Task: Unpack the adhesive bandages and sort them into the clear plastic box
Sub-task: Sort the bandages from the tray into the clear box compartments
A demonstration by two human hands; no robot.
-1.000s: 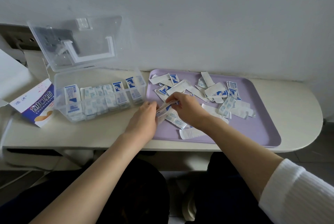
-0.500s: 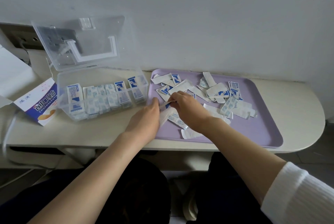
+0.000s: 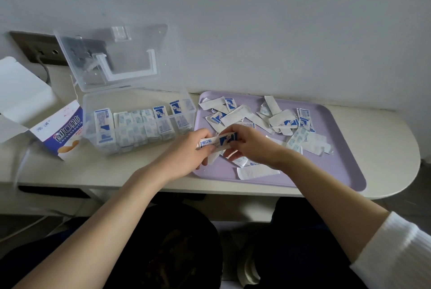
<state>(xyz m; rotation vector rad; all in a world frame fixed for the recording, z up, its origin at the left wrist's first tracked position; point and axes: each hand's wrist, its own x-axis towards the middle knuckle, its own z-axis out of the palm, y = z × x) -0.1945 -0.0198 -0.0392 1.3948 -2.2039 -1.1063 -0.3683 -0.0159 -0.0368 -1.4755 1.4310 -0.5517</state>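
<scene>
Over the purple tray [image 3: 338, 173], near-left corner: my left hand [image 3: 186, 154] and right hand [image 3: 253, 146] each pinch one end of a wrapped bandage [image 3: 218, 141], grip closed on it.
Risk: I judge uneven pulling could tear it or drop it off the tray.
Clear plastic box [image 3: 89, 113]: left of tray, lid [image 3: 112, 55] raised, bandages [image 3: 140, 126] standing in rows.
Tray load: loose bandages [image 3: 281, 120] scattered far and right.

Looked like someone's room at home. Small desk [image 3: 394, 148] sat against a bare wall [image 3: 256, 20] with a socket panel [image 3: 35, 48].
</scene>
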